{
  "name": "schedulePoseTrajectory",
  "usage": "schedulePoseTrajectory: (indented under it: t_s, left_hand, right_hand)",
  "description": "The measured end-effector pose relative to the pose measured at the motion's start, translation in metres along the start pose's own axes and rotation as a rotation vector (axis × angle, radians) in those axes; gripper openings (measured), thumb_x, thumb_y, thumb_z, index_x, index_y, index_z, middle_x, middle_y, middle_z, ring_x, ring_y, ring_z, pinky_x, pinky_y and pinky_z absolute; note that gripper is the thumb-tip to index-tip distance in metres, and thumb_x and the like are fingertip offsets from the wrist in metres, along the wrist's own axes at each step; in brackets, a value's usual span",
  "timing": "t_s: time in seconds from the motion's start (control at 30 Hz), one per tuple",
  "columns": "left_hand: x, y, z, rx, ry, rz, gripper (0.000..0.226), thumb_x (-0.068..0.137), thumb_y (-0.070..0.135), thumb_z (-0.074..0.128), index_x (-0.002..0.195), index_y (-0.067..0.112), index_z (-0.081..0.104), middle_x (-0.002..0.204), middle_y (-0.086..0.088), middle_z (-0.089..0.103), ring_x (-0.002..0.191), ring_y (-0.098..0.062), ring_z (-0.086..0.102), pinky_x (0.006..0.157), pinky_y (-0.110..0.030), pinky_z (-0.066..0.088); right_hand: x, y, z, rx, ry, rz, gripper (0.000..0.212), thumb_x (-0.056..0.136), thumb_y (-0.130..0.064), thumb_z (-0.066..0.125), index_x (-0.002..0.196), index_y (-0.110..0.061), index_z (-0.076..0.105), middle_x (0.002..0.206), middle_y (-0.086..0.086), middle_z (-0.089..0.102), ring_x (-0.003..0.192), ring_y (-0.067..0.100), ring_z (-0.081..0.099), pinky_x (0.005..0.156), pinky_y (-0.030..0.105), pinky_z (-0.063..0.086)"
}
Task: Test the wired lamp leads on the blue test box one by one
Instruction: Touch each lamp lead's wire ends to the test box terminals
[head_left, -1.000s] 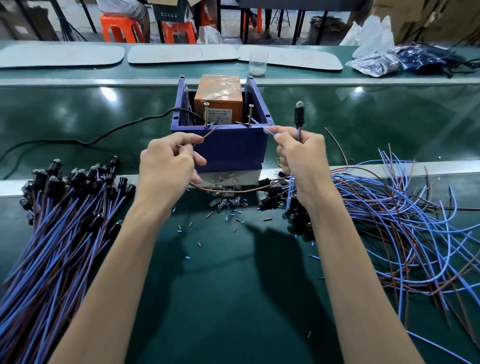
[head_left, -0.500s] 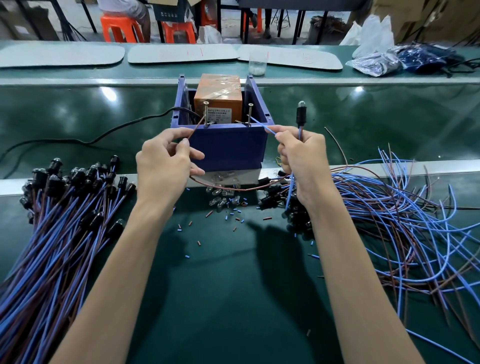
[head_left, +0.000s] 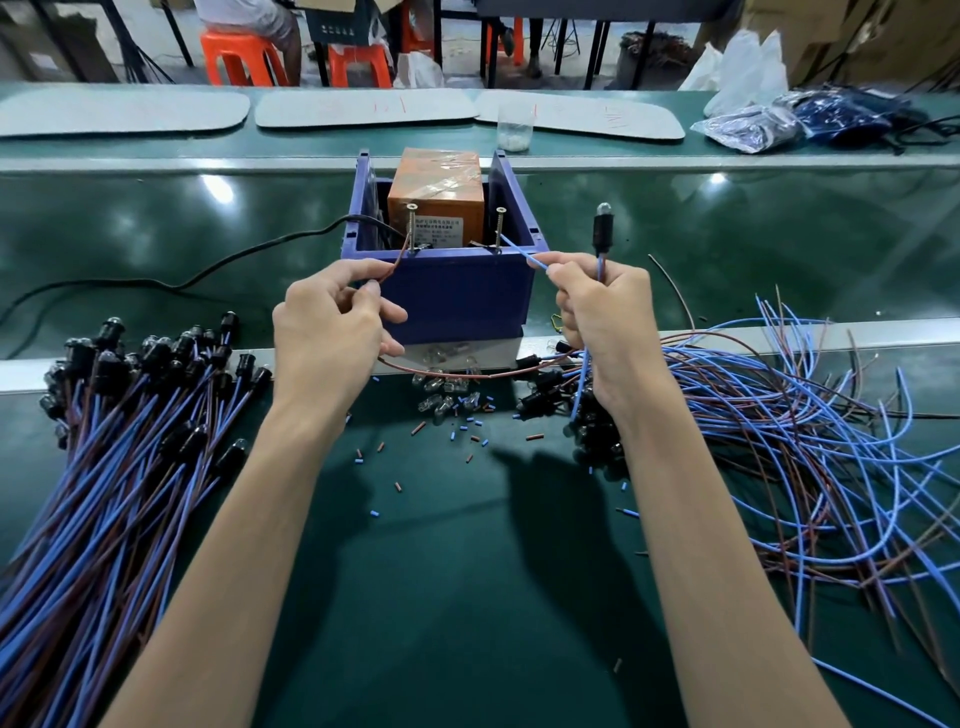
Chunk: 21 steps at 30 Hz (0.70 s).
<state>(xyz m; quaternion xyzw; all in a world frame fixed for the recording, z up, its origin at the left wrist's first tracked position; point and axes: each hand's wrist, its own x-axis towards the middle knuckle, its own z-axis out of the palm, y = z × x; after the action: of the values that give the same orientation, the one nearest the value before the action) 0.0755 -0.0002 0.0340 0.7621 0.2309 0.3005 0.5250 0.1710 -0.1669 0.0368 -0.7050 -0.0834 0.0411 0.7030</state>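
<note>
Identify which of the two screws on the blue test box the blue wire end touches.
The right screw, nearest the right hand holding the blue wire; the brown wire meets the left screw.

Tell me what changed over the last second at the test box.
The left hand edged up, bringing the tip of its brown lead from just short of the left screw onto it. The right hand kept its grip on the blue lead at the right screw, lamp upright. Box unmoved; nothing let go.
</note>
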Motion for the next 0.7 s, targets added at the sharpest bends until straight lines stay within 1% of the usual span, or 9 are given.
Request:
schedulePoseTrajectory:
  t_s: [0.23,0.33,0.43,0.57,0.7]
  left_hand:
    - [0.0014,-0.001,-0.0009,0.005,-0.006,0.002,0.027,0.098,0.008,0.046,0.098,0.025,0.066,0.055,0.017,0.064,0.038,-0.004,0.054,0.048,-0.012,0.044]
    - [0.0017,-0.0017,-0.0013,0.008,-0.004,0.004,0.027,0.098,0.008,0.046,0.098,0.025,0.066,0.055,0.017,0.064,0.038,-0.004,0.055,0.048,-0.012,0.044]
    - [0.0015,-0.003,-0.001,0.025,0.002,0.016,0.026,0.097,0.008,0.046,0.099,0.025,0.067,0.057,0.014,0.064,0.039,-0.005,0.056,0.048,-0.012,0.044]
    - [0.0019,-0.0045,-0.0013,0.025,-0.005,0.018,0.026,0.097,0.009,0.047,0.1,0.026,0.067,0.057,0.017,0.065,0.039,-0.004,0.056,0.048,-0.014,0.046]
    - [0.0023,-0.0048,-0.0016,0.03,-0.006,0.02,0.026,0.097,0.009,0.047,0.1,0.027,0.067,0.057,0.017,0.065,0.04,-0.005,0.056,0.049,-0.014,0.046]
  right_hand:
    - [0.0008,-0.0003,0.0006,0.002,-0.001,0.001,0.03,0.088,-0.006,0.053,0.072,-0.021,0.073,0.045,-0.013,0.031,0.044,0.009,0.02,0.041,0.018,0.021]
    - [0.0007,-0.0005,0.0009,0.005,0.0,-0.004,0.029,0.089,-0.005,0.053,0.072,-0.02,0.072,0.045,-0.014,0.031,0.044,0.006,0.021,0.041,0.015,0.021]
    - [0.0008,-0.0006,0.0013,0.031,0.001,-0.003,0.032,0.089,-0.004,0.053,0.066,-0.019,0.07,0.044,-0.016,0.031,0.043,0.004,0.023,0.042,0.012,0.022]
    - [0.0007,-0.0009,0.0017,0.053,-0.004,-0.002,0.034,0.089,-0.002,0.053,0.064,-0.019,0.069,0.043,-0.016,0.031,0.042,0.003,0.023,0.04,0.012,0.023]
    - [0.0005,-0.0014,0.0012,0.057,-0.005,-0.008,0.032,0.089,-0.002,0.053,0.066,-0.019,0.07,0.046,-0.014,0.031,0.043,0.003,0.022,0.04,0.012,0.022]
